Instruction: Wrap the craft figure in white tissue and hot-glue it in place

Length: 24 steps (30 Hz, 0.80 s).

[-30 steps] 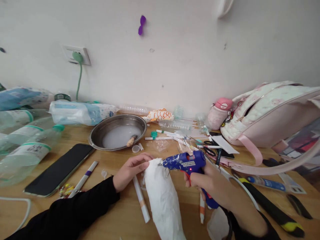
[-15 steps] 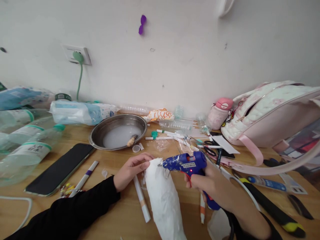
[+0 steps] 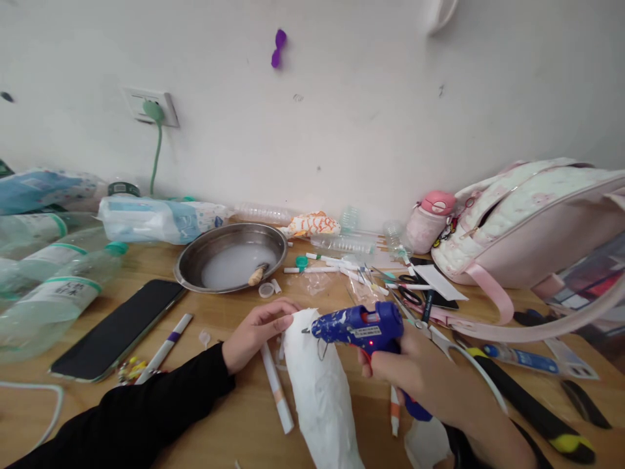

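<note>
A long white wrapped form (image 3: 319,397) lies lengthwise at the lower middle. My left hand (image 3: 258,331) grips its far end, with the thumb on the upper left edge and the fingers curled round behind. My right hand (image 3: 415,365) is wrapped round the handle of a blue glue gun (image 3: 361,326) with a small red light showing. Its metal nozzle points left, over the upper part of the white form; whether the tip touches cannot be made out.
Behind my hands is a metal bowl (image 3: 230,257) of cloudy liquid. Plastic bottles (image 3: 63,293) and a phone (image 3: 117,329) lie left. Markers, scissors (image 3: 407,293), a pink bottle (image 3: 430,221) and a backpack (image 3: 527,221) are right. Marker pens (image 3: 277,391) lie near the white form.
The glue gun in my right hand has moved slightly left and toward me, so its nozzle sits lower over the white form. My left hand has stayed in place.
</note>
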Motion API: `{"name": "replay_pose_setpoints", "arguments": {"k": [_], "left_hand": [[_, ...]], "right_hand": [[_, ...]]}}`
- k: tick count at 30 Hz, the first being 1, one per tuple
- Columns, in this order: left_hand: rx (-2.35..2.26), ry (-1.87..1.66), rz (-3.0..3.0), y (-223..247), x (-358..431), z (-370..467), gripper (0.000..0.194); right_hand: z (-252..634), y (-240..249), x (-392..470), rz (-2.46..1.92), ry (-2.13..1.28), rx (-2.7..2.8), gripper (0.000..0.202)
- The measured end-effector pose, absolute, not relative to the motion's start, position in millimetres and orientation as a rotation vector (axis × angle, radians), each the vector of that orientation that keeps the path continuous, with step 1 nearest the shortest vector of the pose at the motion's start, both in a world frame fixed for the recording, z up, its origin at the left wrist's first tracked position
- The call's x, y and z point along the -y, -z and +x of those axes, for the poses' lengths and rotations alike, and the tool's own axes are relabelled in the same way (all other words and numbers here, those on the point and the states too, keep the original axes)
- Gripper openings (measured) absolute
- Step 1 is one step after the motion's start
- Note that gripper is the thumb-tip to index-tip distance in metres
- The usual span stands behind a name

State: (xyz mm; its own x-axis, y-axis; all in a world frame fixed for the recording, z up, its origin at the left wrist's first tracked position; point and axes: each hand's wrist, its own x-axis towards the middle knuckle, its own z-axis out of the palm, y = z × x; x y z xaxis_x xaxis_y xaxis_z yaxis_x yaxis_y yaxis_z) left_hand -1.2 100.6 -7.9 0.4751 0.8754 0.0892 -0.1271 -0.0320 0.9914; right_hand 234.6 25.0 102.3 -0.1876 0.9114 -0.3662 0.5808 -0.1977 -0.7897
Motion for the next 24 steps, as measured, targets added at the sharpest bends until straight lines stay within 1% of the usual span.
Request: {"name": "replay_pose_setpoints", "arguments": {"k": [3, 8, 12, 15, 18, 22, 24], "left_hand": [[-0.729, -0.932, 1.371, 7.3, -100.4, -1.4, 0.029], [-0.749, -0.931, 1.378, 7.5, -99.9, -0.9, 0.034], [-0.768, -0.930, 1.381, 7.1, -100.1, -0.3, 0.035], [-0.785, -0.928, 1.385, 6.5, -100.4, -0.8, 0.035], [-0.793, -0.924, 1.392, 6.3, -100.7, -1.5, 0.035], [-0.797, -0.920, 1.399, 6.7, -100.6, -1.5, 0.034], [-0.797, -0.921, 1.400, 7.1, -100.4, -1.3, 0.034]], "right_hand": [[233.6, -104.8, -25.0, -1.661, -1.360, 1.787, 0.005], [236.6, -104.4, -24.7, -1.861, -1.309, 1.704, 0.010], [233.6, -102.9, -24.2, -1.692, -1.332, 1.742, 0.005], [233.7, -101.4, -23.2, -1.736, -1.384, 1.736, 0.004], [237.0, -100.7, -22.3, -1.788, -1.394, 1.733, 0.008], [236.3, -102.7, -24.1, -1.751, -1.376, 1.733, 0.003], [234.6, -105.3, -25.2, -1.710, -1.376, 1.741, 0.004]]}}
